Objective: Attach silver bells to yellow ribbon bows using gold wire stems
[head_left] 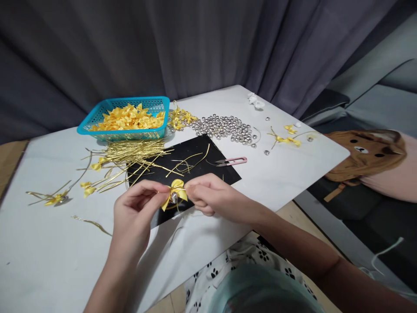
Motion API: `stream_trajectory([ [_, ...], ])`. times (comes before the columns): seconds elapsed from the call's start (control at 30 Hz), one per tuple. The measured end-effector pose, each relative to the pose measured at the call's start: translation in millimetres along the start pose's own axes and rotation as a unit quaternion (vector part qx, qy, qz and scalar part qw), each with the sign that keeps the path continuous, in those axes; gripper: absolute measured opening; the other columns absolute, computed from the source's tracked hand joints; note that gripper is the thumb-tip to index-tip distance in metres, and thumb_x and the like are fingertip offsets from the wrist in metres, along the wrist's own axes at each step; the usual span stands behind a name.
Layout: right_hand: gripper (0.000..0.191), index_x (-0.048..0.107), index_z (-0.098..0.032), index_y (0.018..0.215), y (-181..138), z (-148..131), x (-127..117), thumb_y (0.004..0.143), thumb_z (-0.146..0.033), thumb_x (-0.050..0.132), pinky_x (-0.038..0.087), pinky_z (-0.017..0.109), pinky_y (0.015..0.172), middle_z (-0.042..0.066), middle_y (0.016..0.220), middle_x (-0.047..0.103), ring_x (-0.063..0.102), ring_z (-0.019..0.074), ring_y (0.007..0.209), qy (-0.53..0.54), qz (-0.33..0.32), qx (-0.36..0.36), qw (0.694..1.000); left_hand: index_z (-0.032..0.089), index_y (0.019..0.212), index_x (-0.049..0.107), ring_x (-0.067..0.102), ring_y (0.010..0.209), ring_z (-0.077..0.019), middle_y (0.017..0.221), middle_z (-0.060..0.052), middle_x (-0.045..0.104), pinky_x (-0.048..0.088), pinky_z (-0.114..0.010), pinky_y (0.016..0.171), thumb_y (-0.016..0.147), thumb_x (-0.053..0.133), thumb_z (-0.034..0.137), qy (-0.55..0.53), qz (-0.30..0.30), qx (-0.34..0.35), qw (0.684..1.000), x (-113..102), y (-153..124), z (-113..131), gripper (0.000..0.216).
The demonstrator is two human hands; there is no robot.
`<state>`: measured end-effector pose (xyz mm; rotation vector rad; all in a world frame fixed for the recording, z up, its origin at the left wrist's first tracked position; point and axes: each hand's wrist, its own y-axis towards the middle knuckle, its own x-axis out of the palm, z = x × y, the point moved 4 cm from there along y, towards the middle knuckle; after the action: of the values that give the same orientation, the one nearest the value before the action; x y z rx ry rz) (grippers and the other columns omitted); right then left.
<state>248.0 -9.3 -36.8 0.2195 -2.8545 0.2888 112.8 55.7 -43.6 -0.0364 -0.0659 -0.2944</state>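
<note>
A small yellow ribbon bow (176, 189) with a silver bell under it hangs between my two hands above the black mat (202, 167). My left hand (137, 208) pinches a thin gold wire at the bow's left side. My right hand (208, 194) pinches the wire at the bow's right side, fingers pressed together. Both hands hover just over the near edge of the mat on the white table (65, 252).
A teal basket (124, 117) full of yellow bows stands at the back left, with a heap of gold wires (133, 152) in front. Silver bells (224, 127) lie behind the mat, pink snips (232, 161) to its right. Finished bows (55, 198) lie left. A bear backpack (365, 156) sits right.
</note>
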Motion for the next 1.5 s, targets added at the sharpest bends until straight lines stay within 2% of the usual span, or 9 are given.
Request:
stream_trajectory([
  [0.2,0.034,0.029,-0.019,0.058,3,8,-1,0.086,-0.022,0.049,0.016,0.018,0.040,-0.010,0.051,0.025,0.019,0.0027,0.043,0.040,-0.030,-0.050,0.997,0.022,0.056,0.070,0.058,0.050,-0.0075,0.056,0.004,0.067,0.047,-0.014,0.049,0.054,0.075,0.013,-0.042,-0.005,-0.047,0.998,4,1,-3,0.011],
  [0.47,0.033,0.032,-0.019,0.060,5,5,-4,0.088,-0.025,0.047,0.017,0.019,0.041,-0.010,0.051,0.026,0.021,0.0029,0.043,0.002,-0.073,-0.081,0.994,0.022,0.055,0.069,0.059,0.046,-0.0083,0.052,0.005,0.066,0.047,-0.015,0.046,0.053,0.076,0.012,-0.055,-0.018,-0.046,0.997,0,5,-4,0.012],
  [0.6,0.031,0.030,-0.019,0.059,6,3,-4,0.088,-0.021,0.041,0.017,0.019,0.042,-0.009,0.051,0.026,0.022,0.0032,0.043,-0.038,-0.038,-0.076,0.996,0.022,0.058,0.069,0.060,0.050,-0.0096,0.056,0.004,0.067,0.048,-0.017,0.050,0.056,0.076,0.015,-0.031,-0.008,-0.026,0.999,-2,4,-4,0.010],
  [0.77,0.030,0.029,-0.019,0.057,4,-2,-5,0.084,-0.018,0.040,0.015,0.021,0.043,-0.009,0.050,0.024,0.023,0.0037,0.043,-0.128,0.028,-0.044,0.990,0.024,0.063,0.070,0.058,0.056,-0.0101,0.062,0.004,0.069,0.045,-0.018,0.053,0.065,0.073,0.019,0.071,0.038,0.044,0.996,1,-5,6,0.006],
  [0.97,0.029,0.028,-0.020,0.056,2,-4,-6,0.082,-0.021,0.040,0.014,0.022,0.043,-0.008,0.049,0.023,0.022,0.0048,0.043,-0.153,0.049,-0.011,0.987,0.024,0.063,0.069,0.060,0.056,-0.0130,0.062,0.002,0.069,0.046,-0.022,0.052,0.066,0.071,0.023,0.137,0.042,0.078,0.987,4,-9,11,0.004],
  [1.17,0.030,0.027,-0.019,0.054,3,-3,-4,0.081,-0.018,0.041,0.015,0.018,0.038,-0.009,0.047,0.021,0.018,0.0033,0.040,-0.090,0.052,-0.001,0.995,0.024,0.063,0.069,0.053,0.051,-0.0103,0.059,0.003,0.066,0.040,-0.020,0.046,0.067,0.071,0.024,0.145,0.043,0.081,0.985,4,-10,10,0.004],
  [1.3,0.031,0.025,-0.020,0.054,7,1,-1,0.079,-0.011,0.040,0.014,0.015,0.036,-0.010,0.046,0.019,0.015,0.0027,0.039,-0.005,0.040,0.017,0.999,0.023,0.064,0.070,0.055,0.053,-0.0111,0.060,0.002,0.067,0.042,-0.021,0.049,0.066,0.072,0.024,0.129,0.036,0.068,0.989,1,-6,6,0.004],
  [1.4,0.031,0.023,-0.020,0.054,9,5,2,0.079,-0.008,0.038,0.014,0.014,0.035,-0.011,0.046,0.017,0.012,0.0025,0.038,0.058,0.023,0.023,0.998,0.022,0.064,0.070,0.057,0.054,-0.0120,0.062,0.001,0.068,0.044,-0.021,0.049,0.063,0.074,0.025,0.099,0.025,0.040,0.994,-2,-1,1,0.006],
  [1.5,0.031,0.026,-0.019,0.055,11,7,3,0.082,-0.009,0.037,0.014,0.013,0.035,-0.011,0.047,0.019,0.013,0.0022,0.039,0.076,0.010,0.011,0.997,0.021,0.062,0.069,0.060,0.056,-0.0116,0.062,0.002,0.069,0.047,-0.020,0.054,0.060,0.075,0.023,0.038,0.025,0.009,0.999,-3,3,-3,0.006],
])
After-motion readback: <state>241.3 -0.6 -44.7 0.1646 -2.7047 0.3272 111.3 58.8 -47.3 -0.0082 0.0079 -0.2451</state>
